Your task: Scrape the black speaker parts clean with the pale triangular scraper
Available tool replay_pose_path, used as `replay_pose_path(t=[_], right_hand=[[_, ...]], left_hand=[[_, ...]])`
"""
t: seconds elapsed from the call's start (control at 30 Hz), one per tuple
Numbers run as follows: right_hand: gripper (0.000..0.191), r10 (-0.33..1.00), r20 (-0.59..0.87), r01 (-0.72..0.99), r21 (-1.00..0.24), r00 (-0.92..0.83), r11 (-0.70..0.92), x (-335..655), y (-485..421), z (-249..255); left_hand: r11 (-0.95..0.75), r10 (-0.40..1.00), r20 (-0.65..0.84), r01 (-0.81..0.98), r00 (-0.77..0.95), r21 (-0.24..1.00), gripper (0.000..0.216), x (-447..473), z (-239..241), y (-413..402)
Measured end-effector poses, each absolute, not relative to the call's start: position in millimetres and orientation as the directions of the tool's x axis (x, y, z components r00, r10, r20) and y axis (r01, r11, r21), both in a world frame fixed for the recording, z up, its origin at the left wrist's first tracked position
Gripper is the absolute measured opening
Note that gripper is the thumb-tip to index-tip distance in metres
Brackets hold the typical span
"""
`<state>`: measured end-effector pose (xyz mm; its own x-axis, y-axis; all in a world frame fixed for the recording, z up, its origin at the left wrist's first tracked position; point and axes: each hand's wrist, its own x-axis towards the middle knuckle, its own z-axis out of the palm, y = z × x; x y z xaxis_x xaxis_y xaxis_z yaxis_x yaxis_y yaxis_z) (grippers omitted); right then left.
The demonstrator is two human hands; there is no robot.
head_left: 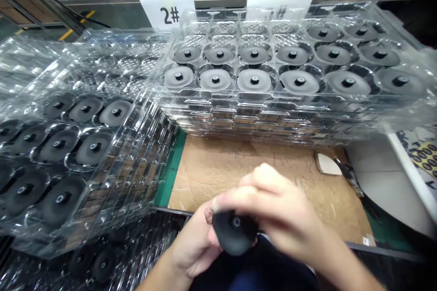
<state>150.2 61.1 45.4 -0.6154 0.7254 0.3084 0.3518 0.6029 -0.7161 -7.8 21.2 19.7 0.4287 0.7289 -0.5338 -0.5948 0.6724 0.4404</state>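
A matte black disc-shaped part with a short hollow stem at its centre is held low in front of my body. My left hand is closed around its left side, thumb near the upper edge. Blurred by motion, my right hand reaches over the part from the right, its fingers curled on the upper edge. The fingertips of my right hand are partly hidden behind the disc. Similar black discs, stems upward, sit in the pockets of a clear plastic tray just beyond my hands.
Another stack of clear trays with black discs rises at the left. Brown cardboard covers the green bench before me. A tool with a pale flat end lies at the right, near a white bin. A paper sign "2#" stands behind.
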Motion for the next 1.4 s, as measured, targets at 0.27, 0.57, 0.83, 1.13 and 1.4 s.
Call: replay_pose_path(t=[0.27, 0.57, 0.83, 1.13, 1.4], right_hand=[[0.025, 0.949, -0.005, 0.663, -0.716, -0.316, 0.217, 170.4, 44.3, -56.8], [0.034, 0.975, 0.066, 0.769, -0.604, -0.214, 0.210, 164.5, 9.9, -106.3], [0.028, 0.972, 0.066, 0.699, -0.685, -0.224, 0.207, 153.8, 35.7, -76.5], [0.020, 0.984, 0.068, 0.583, -0.798, -0.167, 0.153, 134.7, 28.0, -18.1], [0.023, 0.865, 0.077, 0.353, -0.892, -0.497, 0.282, 115.8, 26.7, 56.3]], left_hand=[[0.682, 0.709, -0.482, -0.673, 0.514, 0.286, 0.062, -19.6, 5.5, 16.2], [0.608, 0.744, -0.512, -0.753, 0.430, 0.251, 0.053, -27.1, -9.6, 11.8], [0.481, 0.778, -0.569, -0.834, 0.265, 0.270, 0.052, -25.2, -15.9, 7.0], [0.441, 0.824, -0.528, -0.817, 0.204, 0.372, 0.057, -19.1, -9.2, 3.9], [0.473, 0.828, -0.542, -0.701, 0.145, 0.535, 0.039, -8.8, 6.6, -0.8]])
